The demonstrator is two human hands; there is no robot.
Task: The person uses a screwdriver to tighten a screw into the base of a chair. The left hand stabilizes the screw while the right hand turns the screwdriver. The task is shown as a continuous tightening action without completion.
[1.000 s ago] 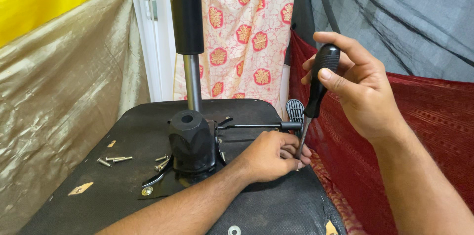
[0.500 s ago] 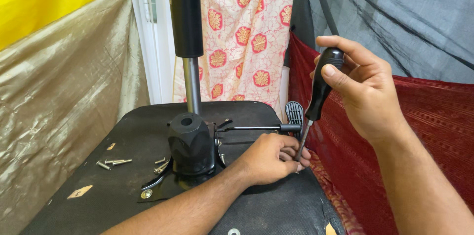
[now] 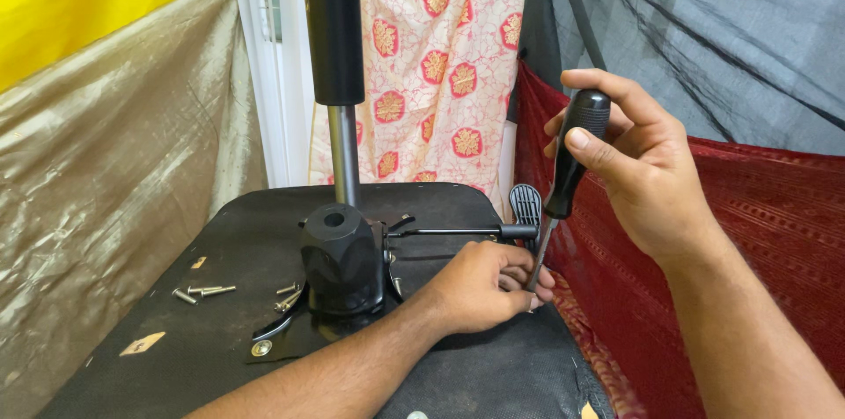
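**Upturned chair seat, screwdriver at right edge**

Draped cloth all round: yellow and tan sheeting at left of frame, floral curtain [image 3: 431, 76] top centre, dark mesh upper right, red fabric [image 3: 775, 234] at right. Black underside of an upturned chair seat [image 3: 220, 296] fills lower centre. Black mechanism block [image 3: 341, 259] sits on it, with gas-lift column [image 3: 336, 67] rising to top of frame. Lever rod [image 3: 458, 231] runs right from the block to a ribbed paddle [image 3: 525, 205].

Right hand [image 3: 642, 172], centre right: grip closed fully round the black handle of the screwdriver [image 3: 568, 168], thumb across the top. Tool tilted slightly, shaft angling down-left.

Left hand [image 3: 488, 287], centre: fingers curled at the seat's right edge, touching the shaft tip and steadying it. Whether they pinch a fastener, can't tell; the tip is hidden behind the fingers.

Loose screws [image 3: 201, 291] lie on the seat left of the block, a few more [image 3: 287, 297] just beside its base. Small washer [image 3: 260, 349] lower left, on a black strap.
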